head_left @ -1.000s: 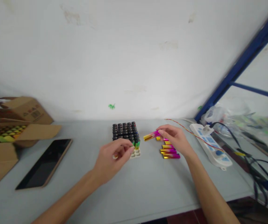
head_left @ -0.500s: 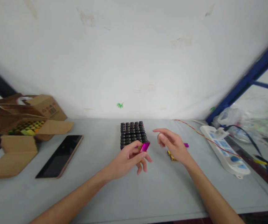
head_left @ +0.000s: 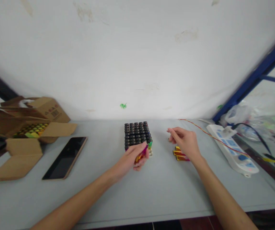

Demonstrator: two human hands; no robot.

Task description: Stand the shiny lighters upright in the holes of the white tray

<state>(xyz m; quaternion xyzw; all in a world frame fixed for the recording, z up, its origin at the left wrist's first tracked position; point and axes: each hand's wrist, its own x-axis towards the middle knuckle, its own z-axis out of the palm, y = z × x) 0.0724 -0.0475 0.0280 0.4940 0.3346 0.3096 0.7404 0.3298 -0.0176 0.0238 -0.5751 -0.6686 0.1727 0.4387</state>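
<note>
My left hand [head_left: 133, 157] is closed around a shiny magenta-and-gold stick-shaped piece [head_left: 141, 156], just in front of a block of black-topped pieces [head_left: 137, 133] in tight rows. By the fingertips, a green piece [head_left: 150, 144] stands at the block's front right corner, above a pale holder edge [head_left: 151, 152]. My right hand [head_left: 184, 142] hovers to the right with thumb and fingers drawn together; what they pinch, if anything, is too small to make out. Partly beneath that hand, several shiny gold-and-magenta pieces [head_left: 181, 157] lie on the table.
On the left stand an open cardboard box [head_left: 53, 110] with yellow-green-topped pieces inside and a dark phone or tablet [head_left: 65, 157]. To the right are a white power strip [head_left: 231, 150], a red-yellow wire [head_left: 207, 137] and clear plastic bags [head_left: 245, 118]. A white wall rises behind.
My left hand has turned over and closed more around its piece, moving slightly left. The right hand has shifted right, and its stretched index finger has drawn in to the thumb.
</note>
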